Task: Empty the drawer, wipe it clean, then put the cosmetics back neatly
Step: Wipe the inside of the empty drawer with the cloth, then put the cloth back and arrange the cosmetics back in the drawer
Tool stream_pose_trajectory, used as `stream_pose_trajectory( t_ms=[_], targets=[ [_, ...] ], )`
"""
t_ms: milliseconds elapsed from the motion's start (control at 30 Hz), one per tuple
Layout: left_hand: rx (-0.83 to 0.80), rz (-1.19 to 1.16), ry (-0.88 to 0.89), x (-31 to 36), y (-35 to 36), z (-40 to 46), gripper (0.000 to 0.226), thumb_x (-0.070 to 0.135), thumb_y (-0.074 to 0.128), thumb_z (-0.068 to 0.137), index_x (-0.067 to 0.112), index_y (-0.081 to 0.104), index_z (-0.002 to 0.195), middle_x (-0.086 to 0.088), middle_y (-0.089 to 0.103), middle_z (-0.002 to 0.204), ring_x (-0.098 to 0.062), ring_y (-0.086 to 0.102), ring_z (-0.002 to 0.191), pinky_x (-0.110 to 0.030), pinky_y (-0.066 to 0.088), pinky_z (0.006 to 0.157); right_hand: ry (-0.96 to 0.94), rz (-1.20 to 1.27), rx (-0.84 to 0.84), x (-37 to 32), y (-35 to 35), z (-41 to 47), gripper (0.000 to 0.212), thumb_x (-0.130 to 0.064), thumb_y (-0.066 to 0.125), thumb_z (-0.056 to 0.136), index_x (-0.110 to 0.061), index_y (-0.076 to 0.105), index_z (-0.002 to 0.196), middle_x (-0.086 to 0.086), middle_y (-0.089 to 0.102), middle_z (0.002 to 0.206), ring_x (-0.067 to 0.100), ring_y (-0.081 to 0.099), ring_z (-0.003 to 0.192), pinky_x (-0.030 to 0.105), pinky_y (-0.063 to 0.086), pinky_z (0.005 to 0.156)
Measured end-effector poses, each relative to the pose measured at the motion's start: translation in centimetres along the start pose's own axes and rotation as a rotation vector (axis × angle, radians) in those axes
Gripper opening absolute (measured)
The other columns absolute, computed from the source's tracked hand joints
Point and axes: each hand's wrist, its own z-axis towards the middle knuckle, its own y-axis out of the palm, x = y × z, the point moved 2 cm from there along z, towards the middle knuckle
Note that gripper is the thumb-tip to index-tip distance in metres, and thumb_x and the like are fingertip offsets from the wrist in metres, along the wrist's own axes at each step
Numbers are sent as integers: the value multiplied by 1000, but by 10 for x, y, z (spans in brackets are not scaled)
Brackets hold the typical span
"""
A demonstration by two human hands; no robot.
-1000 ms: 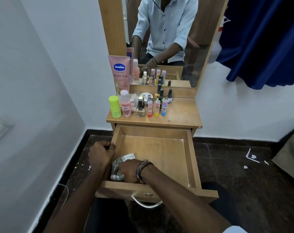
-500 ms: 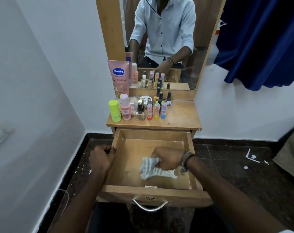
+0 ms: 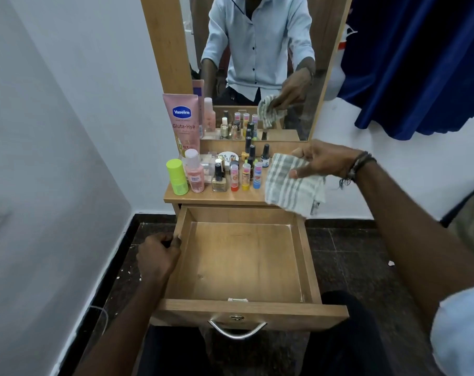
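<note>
White-walled corner, dark floor, wooden bench (image 3: 282, 195) under mirror (image 3: 260, 63). Drawer (image 3: 241, 261) pulled out, bare inside: emptying done, wiping looks finished or nearly. Left hand (image 3: 158, 256) grips drawer's left wall. Right hand (image 3: 321, 160) pinches striped cloth (image 3: 292, 185) above bench. Cosmetics (image 3: 219, 169) crowd bench's left half, none returned. Small labels unreadable; rear bottles partly hidden.

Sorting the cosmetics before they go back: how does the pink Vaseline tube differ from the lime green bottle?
The Vaseline tube is pink, flat and tall, at the back by the mirror frame; the lime green bottle is round, shorter, at the front left corner. The tube bears large print; the bottle looks plain. Both stand upright on the tabletop.
</note>
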Motion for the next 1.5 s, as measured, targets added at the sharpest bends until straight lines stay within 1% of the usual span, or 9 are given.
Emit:
stream_pose_trajectory(
  t_ms=[133,267,367,433,567,667,800,1167,1500],
  targets=[
    [7,-12,-19,0,0,0,17,26,69,86,11,76,83,-9,72,76,-32,66,75,-40,53,75,67,-125,27,12,-26,25,24,-18,75,86,-4,73,105,14,76,100,30,72,90,45,59,82],
    [3,-1,-16,0,1,2,20,27,69,87,9,75,83,-9,73,77,-31,67,75,-37,52,73,94,-59,-64,11,-34,33,38,-21,81,78,-2,70,109,11,77,102,22,75,89,26,61,67],
    [9,5,-11,-1,3,3,20,27,69,87,9,75,82,-8,72,76,-27,64,70,-34,48,69,98,119,-201,12,-38,32,74,-34,96,52,2,68,111,18,75,101,26,75,88,28,61,66],
    [9,6,-13,-1,3,3,19,27,69,87,11,74,78,-5,69,71,-24,62,66,-33,47,67,79,159,-207,16,-40,32,74,-33,97,48,4,71,107,20,75,100,26,74,88,28,61,69],
    [15,17,-5,-1,3,2,21,28,69,86,12,72,74,0,63,64,-26,61,65,-32,45,66,125,186,27,29,-42,37,41,-10,86,68,10,72,101,23,74,97,25,71,84,28,61,73],
    [6,12,7,-2,4,3,22,28,69,87,11,72,73,-1,66,66,-27,64,67,-32,47,67,160,-95,304,39,-32,50,20,-7,79,81,10,72,90,14,67,78,22,58,78,27,49,63],
    [20,21,1,-4,4,3,20,27,69,86,9,74,82,-7,71,75,-27,63,72,-33,46,70,191,-154,596,53,-11,63,18,-4,69,86,-4,74,103,7,69,104,19,62,97,23,46,80],
    [30,45,8,-8,7,7,23,30,69,86,12,71,73,-6,69,69,-22,57,64,-31,40,66,292,-183,689,83,5,59,49,-33,79,80,-7,66,120,12,65,124,28,60,116,34,48,95],
    [41,34,36,-4,6,4,22,31,70,86,12,73,75,2,62,66,-20,57,65,-30,40,67,272,-586,695,47,40,40,41,-45,68,87,-12,71,112,11,68,118,34,61,111,44,49,94]
  ],
)
